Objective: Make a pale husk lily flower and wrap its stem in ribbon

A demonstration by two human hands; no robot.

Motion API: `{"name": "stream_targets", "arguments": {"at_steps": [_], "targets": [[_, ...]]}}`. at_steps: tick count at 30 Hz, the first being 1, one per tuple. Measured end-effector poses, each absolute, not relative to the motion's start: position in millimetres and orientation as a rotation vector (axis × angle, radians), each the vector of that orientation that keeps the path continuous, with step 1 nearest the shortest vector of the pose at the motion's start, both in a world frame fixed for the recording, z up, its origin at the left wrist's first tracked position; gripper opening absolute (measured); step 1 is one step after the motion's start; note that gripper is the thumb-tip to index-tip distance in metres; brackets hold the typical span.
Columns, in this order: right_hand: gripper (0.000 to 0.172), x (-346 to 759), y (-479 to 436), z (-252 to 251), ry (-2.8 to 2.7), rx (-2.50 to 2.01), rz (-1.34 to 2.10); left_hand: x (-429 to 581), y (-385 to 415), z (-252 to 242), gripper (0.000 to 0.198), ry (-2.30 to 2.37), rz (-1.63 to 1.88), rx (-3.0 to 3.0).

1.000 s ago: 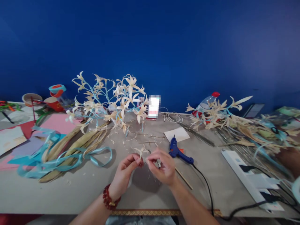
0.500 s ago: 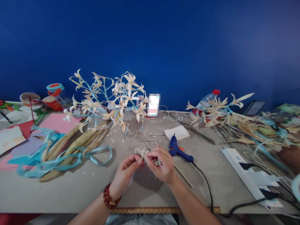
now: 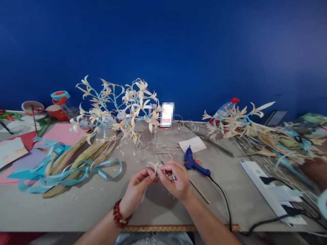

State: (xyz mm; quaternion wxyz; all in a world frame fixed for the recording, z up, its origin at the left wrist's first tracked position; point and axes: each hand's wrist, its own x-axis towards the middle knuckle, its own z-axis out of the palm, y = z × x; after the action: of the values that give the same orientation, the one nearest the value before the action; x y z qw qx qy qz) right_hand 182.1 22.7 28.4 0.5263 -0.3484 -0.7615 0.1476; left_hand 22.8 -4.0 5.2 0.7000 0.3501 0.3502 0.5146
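Note:
My left hand, with a red bead bracelet at the wrist, pinches the base of a small cream leaf flower just above the grey table. My right hand is closed on the same flower from the right, fingertips touching the petals. Both hands meet at the middle front of the table. A blue glue gun lies just right of my right hand, and a thin wooden stick runs under it.
A finished branch of cream flowers on blue stems stands behind my hands. Dried leaves and light blue ribbon lie left, coloured paper beyond. Right: more flower sprays, a bottle, a white power strip, another person's hand.
My hands have drawn closer together on the small flower; my right fingers shifted up onto its petals. The view barely moved.

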Motion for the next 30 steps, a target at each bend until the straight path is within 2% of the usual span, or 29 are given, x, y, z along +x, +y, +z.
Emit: {"name": "stream_targets", "arguments": {"at_steps": [17, 21, 25, 30], "targets": [[0.016, 182.5, 22.2, 29.9, -1.855, -0.827, 0.295, 24.3, -4.0, 5.9, 0.014, 0.776, 1.162, 0.775], [0.025, 183.0, 18.5, 34.4, -1.826, -0.785, 0.28, 24.5, -3.5, 1.9, 0.012, 0.765, 1.189, 0.778], [0.036, 184.5, 14.8, 34.3, -1.793, -0.754, 0.295, 22.0, -2.9, 2.6, 0.012, 0.796, 1.244, 1.021], [0.046, 185.9, 17.7, 27.7, -1.671, -0.746, 0.583, 15.5, -2.1, 8.5, 0.018, 0.877, 1.273, 1.351]]}}
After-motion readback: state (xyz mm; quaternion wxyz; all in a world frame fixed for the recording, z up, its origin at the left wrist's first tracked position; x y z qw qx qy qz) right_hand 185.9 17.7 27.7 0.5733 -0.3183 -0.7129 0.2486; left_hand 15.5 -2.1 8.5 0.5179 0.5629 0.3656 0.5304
